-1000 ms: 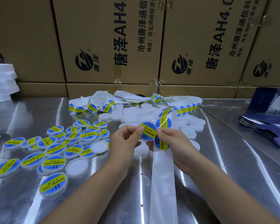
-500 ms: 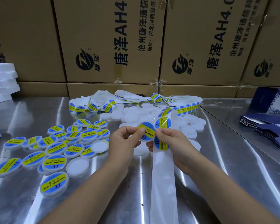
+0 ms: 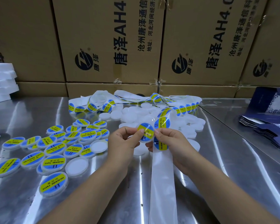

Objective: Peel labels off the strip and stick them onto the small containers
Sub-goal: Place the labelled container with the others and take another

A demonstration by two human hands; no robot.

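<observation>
Head view, sole camera. Item in hand: one small round container (image 3: 144,139), raised above the steel table (image 3: 26,110), with a blue-and-yellow label (image 3: 146,132) across its face.

Left hand (image 3: 123,140): thumb and fingers curled, pinching the container's left rim.

Right hand (image 3: 174,143): fingers curled round the strip (image 3: 163,183), thumb tip at the label's right edge.

Strip: bare white backing trails towards the camera. Two labels sit on it just beside the right thumb, and more lie coiled at the back.

Stock: labelled containers (image 3: 55,149) heaped at left. Unlabelled containers (image 3: 134,116) piled beyond the hands.

Also present: cardboard boxes (image 3: 103,38), folded cartons (image 3: 268,128), foam blocks (image 3: 2,81).

Risks, as judged:
- The label may crease or sit off-centre if the thumb presses before the edge lies flat.
- Uneven smoothing may trap a bubble.
- The next label may catch on the thumb and lift askew.
- The loose backing may drag across finished containers.
</observation>
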